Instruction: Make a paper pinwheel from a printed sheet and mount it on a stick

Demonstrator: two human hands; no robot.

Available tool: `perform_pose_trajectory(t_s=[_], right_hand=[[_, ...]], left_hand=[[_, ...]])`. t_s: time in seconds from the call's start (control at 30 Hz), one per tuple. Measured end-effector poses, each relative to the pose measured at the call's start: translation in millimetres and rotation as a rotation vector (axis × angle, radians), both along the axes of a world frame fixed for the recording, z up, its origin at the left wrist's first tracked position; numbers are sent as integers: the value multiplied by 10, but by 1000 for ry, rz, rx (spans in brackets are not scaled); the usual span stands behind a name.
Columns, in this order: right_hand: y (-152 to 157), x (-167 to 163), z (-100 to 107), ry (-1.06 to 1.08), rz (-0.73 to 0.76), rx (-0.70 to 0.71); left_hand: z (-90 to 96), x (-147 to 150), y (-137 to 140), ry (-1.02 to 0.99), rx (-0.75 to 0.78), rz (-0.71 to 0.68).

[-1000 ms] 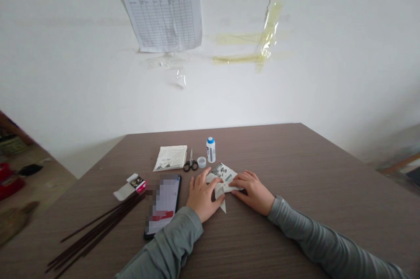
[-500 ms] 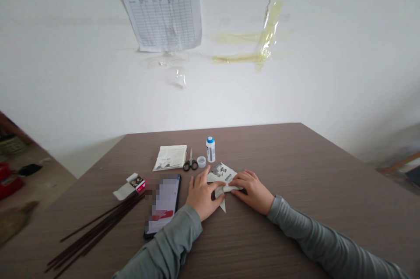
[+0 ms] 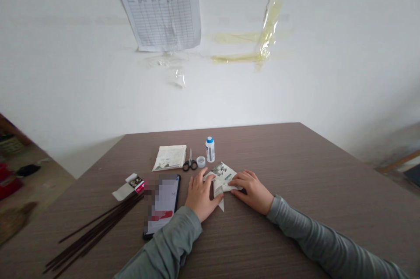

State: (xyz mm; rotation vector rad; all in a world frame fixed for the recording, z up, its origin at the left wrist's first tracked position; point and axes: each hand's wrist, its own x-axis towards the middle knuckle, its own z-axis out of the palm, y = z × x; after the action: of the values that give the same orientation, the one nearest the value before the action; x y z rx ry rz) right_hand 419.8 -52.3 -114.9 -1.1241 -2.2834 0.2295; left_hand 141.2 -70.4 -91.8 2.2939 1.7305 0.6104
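Note:
A folded piece of newspaper (image 3: 224,175) lies on the table between my hands, with a narrow pointed flap toward me. My left hand (image 3: 201,195) is at its left side, fingers spread, the thumb by the flap and the fingertips at the upper left edge. On the right, my right hand (image 3: 252,191) grips the paper's edge between its thumb and bent fingers. Just beyond the paper stand a white glue bottle with a blue cap (image 3: 210,151) and a small translucent ring-shaped cap (image 3: 201,162).
Scissors (image 3: 190,163) lie beside a stack of cut newspaper (image 3: 169,157). Left of my left hand are a phone (image 3: 163,204), an open small box (image 3: 134,185) and several thin dark sticks (image 3: 95,233). The brown table (image 3: 295,165) meets a white wall (image 3: 315,68).
My left hand's index finger has drawn back to the left from the paper's middle, and its fingers have spread. My right hand stays at the paper's right edge.

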Motion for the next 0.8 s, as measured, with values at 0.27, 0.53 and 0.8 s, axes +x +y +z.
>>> perform_pose_trajectory(t_s=[0.27, 0.53, 0.8], right_hand=[[15, 16, 2, 56, 4, -49], [32, 73, 109, 129, -45, 16], [133, 140, -20, 30, 32, -45]], left_hand=[[-19, -20, 25, 8, 7, 30], [19, -19, 10, 31, -9, 18], [-174, -74, 90, 5, 84, -11]])
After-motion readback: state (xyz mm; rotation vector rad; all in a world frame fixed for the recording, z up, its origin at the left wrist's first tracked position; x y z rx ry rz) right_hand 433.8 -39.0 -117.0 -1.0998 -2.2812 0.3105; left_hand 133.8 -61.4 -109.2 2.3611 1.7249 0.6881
